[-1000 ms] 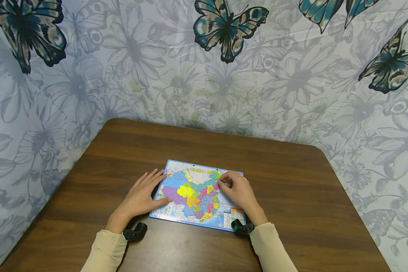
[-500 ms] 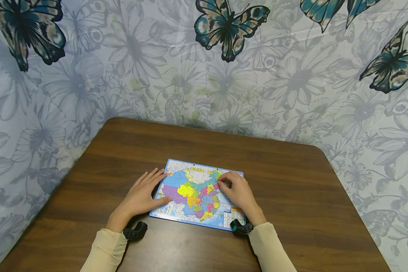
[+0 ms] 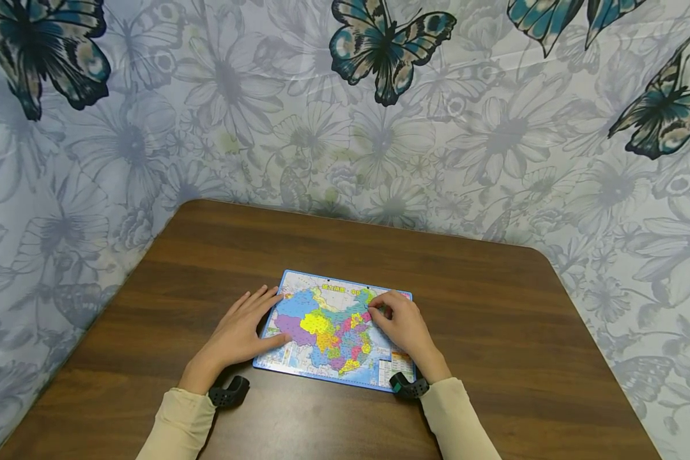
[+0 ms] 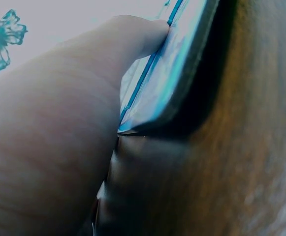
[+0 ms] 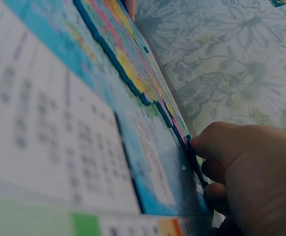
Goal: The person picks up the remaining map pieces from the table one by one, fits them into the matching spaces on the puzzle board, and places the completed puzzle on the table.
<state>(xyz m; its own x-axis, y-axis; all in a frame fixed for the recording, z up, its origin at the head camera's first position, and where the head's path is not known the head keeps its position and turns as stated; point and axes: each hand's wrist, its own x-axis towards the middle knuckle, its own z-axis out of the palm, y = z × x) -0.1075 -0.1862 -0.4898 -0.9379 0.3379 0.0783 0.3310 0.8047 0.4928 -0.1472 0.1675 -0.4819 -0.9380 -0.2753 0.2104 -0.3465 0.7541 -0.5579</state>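
Note:
A map puzzle board with a blue border and many-coloured pieces lies flat on the brown table. My left hand rests at its left side with fingers spread. The left thumb touches the board's face near the purple piece, and the other fingertips reach the upper left edge. Over the board's right part, my right hand has curled fingers, thumb and index fingertip meeting at a small puzzle piece on the map's eastern side. Most of that piece is hidden by the fingers.
The wooden table extends around the board, its far edge against a wall covering printed with flowers and butterflies. Dark bands circle both wrists beside the cream sleeves.

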